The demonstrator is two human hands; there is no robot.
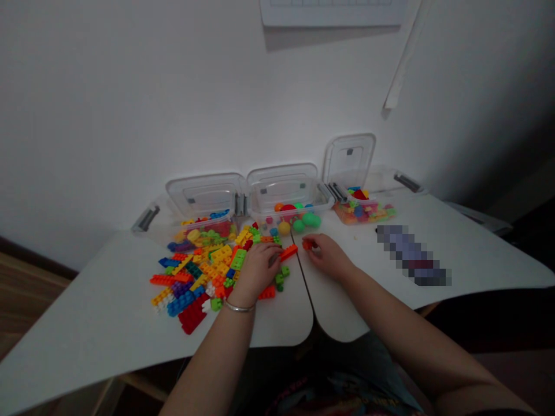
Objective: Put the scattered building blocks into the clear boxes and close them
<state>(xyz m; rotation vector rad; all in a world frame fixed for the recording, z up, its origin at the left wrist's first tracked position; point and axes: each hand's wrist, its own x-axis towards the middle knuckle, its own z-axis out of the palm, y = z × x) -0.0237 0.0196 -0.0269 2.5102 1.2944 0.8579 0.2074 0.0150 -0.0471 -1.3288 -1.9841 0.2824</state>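
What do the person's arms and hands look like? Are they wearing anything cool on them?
The left hand and right hand wear no gloves, and no sleeves cover the left forearm or right forearm. A thin, shiny, silver-coloured bangle circles the left wrist.

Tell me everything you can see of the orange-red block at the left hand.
The orange-red block is a long, narrow building piece that looks like plastic, with what seem to be raised studs along its upper side. It slants, its right end farther from the person, near the dark seam between the white tabletops. The left hand appears to hold its left end between thumb and fingers. Whether it touches the tabletop is unclear.
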